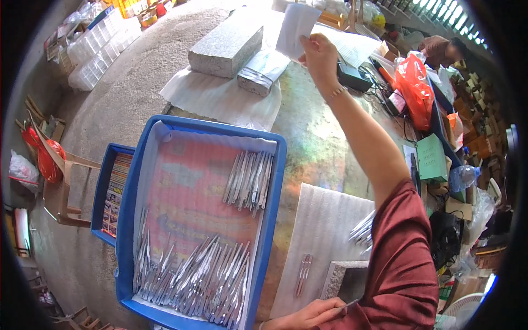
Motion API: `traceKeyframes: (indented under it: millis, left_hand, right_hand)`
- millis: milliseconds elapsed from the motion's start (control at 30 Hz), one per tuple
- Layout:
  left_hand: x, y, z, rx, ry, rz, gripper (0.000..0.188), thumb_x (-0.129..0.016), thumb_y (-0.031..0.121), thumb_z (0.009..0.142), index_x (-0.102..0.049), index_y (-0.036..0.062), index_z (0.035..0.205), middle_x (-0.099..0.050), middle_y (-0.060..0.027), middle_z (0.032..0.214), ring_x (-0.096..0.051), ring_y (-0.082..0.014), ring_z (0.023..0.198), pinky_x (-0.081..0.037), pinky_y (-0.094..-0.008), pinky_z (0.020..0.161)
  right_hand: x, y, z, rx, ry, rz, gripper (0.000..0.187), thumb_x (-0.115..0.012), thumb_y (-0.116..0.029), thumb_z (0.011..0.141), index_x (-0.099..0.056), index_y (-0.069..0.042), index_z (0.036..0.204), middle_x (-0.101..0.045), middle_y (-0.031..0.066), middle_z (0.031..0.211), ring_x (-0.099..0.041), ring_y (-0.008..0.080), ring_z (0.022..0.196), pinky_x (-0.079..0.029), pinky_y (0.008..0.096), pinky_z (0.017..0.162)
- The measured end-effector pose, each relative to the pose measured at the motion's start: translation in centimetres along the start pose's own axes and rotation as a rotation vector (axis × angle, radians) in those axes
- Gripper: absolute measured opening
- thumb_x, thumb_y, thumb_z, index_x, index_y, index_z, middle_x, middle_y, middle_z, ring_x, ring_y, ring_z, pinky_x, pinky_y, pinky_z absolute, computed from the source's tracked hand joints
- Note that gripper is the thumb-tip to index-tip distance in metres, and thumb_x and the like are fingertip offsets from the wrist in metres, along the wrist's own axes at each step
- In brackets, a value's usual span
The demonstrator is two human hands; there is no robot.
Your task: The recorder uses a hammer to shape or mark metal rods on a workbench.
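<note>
My right hand is raised at the far side of the table, its fingers closed on the edge of a white paper sheet. At the bottom, my left hand is closed around a slim metal piece, whose end sticks out past the fingers. A blue tray lined with paper stands left of my hands. Many slim metal pieces lie in its near part, and a smaller bunch lies at its far right. Several more rest on a white foam sheet, partly behind my right sleeve.
Granite blocks sit beyond the tray. A smaller blue tray is at its left. On the right are a black box with cables, a red plastic bag and a green box. Another person is at the far right.
</note>
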State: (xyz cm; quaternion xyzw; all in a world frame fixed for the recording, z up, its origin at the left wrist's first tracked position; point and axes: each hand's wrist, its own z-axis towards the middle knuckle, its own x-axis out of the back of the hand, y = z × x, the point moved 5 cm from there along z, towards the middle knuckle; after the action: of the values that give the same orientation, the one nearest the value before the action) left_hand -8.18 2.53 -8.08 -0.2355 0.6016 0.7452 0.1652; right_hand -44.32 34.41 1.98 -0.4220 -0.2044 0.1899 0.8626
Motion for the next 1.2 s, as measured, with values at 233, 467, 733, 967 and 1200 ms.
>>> traceKeyframes:
  millis: [233, 467, 733, 967, 1200]
  left_hand:
    - [-0.4, -1.1, -0.9, 0.262, -0.026, -0.291, 0.020, -0.039, 0.019, 0.101, -0.053, 0.0038, 0.105, -0.056, -0.0011, 0.073, -0.050, -0.0063, 0.063, -0.041, -0.0207, 0.055]
    - [0.2, 1.1, 0.4, 0.116, 0.026, -0.112, 0.019, -0.039, 0.015, 0.101, -0.052, 0.0015, 0.103, -0.057, -0.0029, 0.072, -0.053, -0.0071, 0.060, -0.043, -0.0197, 0.054]
    - [-5.3, 3.6, -1.6, -0.015, 0.028, 0.211, 0.016, -0.041, 0.006, 0.098, -0.055, -0.0014, 0.101, -0.060, -0.0116, 0.087, -0.060, -0.0109, 0.066, -0.048, -0.0225, 0.059]
    - [-8.0, 5.4, -2.5, -0.276, 0.321, 0.791, 0.015, -0.044, 0.002, 0.096, -0.057, -0.0020, 0.103, -0.051, -0.0209, 0.121, -0.065, -0.0171, 0.080, -0.055, -0.0260, 0.067]
    - [-5.9, 3.1, -3.0, -0.092, 0.419, 0.749, 0.016, -0.049, 0.005, 0.096, -0.057, -0.0032, 0.107, -0.059, -0.0162, 0.112, -0.067, -0.0186, 0.085, -0.056, -0.0269, 0.069]
  right_hand:
    - [16.7, -12.1, -11.2, 0.448, -0.391, -0.574, 0.007, -0.065, -0.004, 0.081, -0.062, -0.004, 0.087, -0.065, 0.0102, 0.082, -0.063, 0.0204, 0.058, -0.048, 0.0315, 0.054]
    - [32.7, -21.5, -25.9, 0.591, -0.460, -0.924, 0.019, -0.067, 0.005, 0.070, -0.059, -0.001, 0.085, -0.064, 0.0140, 0.086, -0.065, 0.0272, 0.069, -0.052, 0.0351, 0.058]
    - [37.3, -23.3, -37.2, 0.425, -0.502, -0.849, 0.017, -0.063, -0.003, 0.072, -0.060, 0.000, 0.089, -0.064, 0.0127, 0.093, -0.062, 0.0200, 0.066, -0.049, 0.0305, 0.054]
    - [32.9, -21.2, -39.9, 0.403, -0.603, -0.715, 0.019, -0.061, -0.009, 0.072, -0.059, -0.001, 0.089, -0.061, 0.0112, 0.098, -0.060, 0.0196, 0.070, -0.051, 0.0304, 0.058]
    - [32.7, -21.2, -40.6, 0.363, -0.606, -0.551, 0.019, -0.067, -0.006, 0.070, -0.060, -0.002, 0.087, -0.062, 0.0114, 0.097, -0.062, 0.0230, 0.076, -0.053, 0.0318, 0.062]
